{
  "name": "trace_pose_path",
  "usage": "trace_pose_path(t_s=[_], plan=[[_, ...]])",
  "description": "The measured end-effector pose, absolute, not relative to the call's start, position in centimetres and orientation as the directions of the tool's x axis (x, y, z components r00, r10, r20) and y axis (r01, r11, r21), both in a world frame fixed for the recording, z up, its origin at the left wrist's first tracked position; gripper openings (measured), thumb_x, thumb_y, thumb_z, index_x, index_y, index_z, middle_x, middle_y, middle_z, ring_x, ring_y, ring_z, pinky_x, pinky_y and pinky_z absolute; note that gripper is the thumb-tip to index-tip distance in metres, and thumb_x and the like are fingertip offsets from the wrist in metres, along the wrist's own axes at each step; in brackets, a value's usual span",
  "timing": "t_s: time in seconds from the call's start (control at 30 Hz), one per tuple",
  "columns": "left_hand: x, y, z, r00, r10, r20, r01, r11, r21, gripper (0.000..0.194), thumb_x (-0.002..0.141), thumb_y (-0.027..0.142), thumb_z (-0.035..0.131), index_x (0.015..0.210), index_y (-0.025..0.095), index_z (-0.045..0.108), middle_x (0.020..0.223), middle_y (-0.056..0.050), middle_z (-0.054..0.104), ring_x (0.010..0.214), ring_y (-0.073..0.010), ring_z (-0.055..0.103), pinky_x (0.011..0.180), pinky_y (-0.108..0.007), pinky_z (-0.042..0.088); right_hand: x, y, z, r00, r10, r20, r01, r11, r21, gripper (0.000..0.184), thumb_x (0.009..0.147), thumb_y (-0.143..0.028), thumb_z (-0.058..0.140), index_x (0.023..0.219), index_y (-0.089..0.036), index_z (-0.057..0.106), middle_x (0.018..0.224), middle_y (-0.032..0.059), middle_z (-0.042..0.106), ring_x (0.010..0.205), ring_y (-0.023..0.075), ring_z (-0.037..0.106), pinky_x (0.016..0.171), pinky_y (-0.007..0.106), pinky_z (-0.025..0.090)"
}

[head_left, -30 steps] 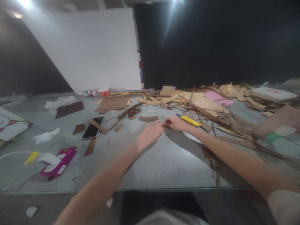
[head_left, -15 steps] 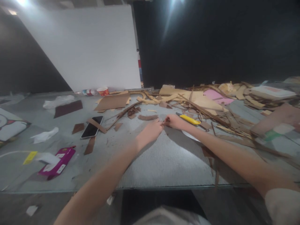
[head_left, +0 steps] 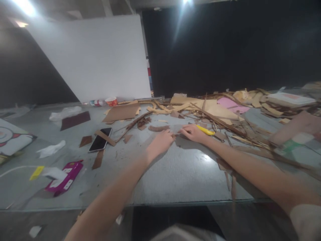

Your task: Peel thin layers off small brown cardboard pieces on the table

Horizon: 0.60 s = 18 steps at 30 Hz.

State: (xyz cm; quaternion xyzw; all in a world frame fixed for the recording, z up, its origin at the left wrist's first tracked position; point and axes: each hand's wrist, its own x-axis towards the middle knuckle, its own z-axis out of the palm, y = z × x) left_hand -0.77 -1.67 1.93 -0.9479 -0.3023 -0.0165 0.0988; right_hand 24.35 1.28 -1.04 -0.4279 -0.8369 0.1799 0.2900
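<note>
My left hand [head_left: 162,143] rests low over the grey table, its fingers bent and close together. Fingertip to fingertip with it, my right hand [head_left: 192,133] has its thumb and fingers drawn into a pinch. A tiny brown bit seems to sit between the two hands, too small and blurred to name. Just behind my left fingers lies a curved brown strip [head_left: 158,128]. Beyond my right hand shows the yellow handle of a utility knife [head_left: 206,131], its front end hidden by the hand.
Brown and tan scraps [head_left: 213,115] are heaped along the back and right. At left are a phone [head_left: 100,140] under a brown strip, a magenta pack [head_left: 71,175] and crumpled tissue [head_left: 51,149]. A red paper cup [head_left: 111,101] stands by the white board [head_left: 95,57].
My right hand has come down slightly and to the right, now covering the knife's front end. My left fingers have spread a little flatter. The whole view has tilted up slightly.
</note>
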Motion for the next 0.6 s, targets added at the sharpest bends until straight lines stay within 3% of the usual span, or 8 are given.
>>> trace_pose_path(t_s=[0.27, 0.6], plan=[[-0.9, -1.2, 1.3, 0.821, 0.559, 0.113, 0.571, -0.806, -0.155, 0.036, 0.097, 0.001, 0.053, 0.122, 0.016, 0.073, 0.115, -0.012, 0.075, 0.116, -0.0290, 0.063, 0.097, -0.041, 0.052, 24.1, 1.5, -1.5, -0.620, 0.705, 0.344, 0.592, 0.709, -0.384, 0.056, 0.106, -0.045, 0.050, 0.054, -0.023, 0.054, 0.065, 0.0032, 0.059, 0.066, 0.0175, 0.051, 0.077, 0.033, 0.043], [-1.5, -1.3, 0.6, 0.794, 0.579, 0.185, 0.604, -0.786, -0.132, 0.050, 0.094, -0.004, 0.047, 0.138, 0.014, 0.065, 0.134, -0.013, 0.069, 0.129, -0.0280, 0.061, 0.106, -0.040, 0.054, 23.6, 0.5, -0.9, -0.709, 0.630, 0.316, 0.496, 0.764, -0.412, 0.058, 0.109, -0.052, 0.042, 0.059, -0.024, 0.053, 0.067, 0.0054, 0.060, 0.066, 0.0188, 0.051, 0.075, 0.034, 0.042]])
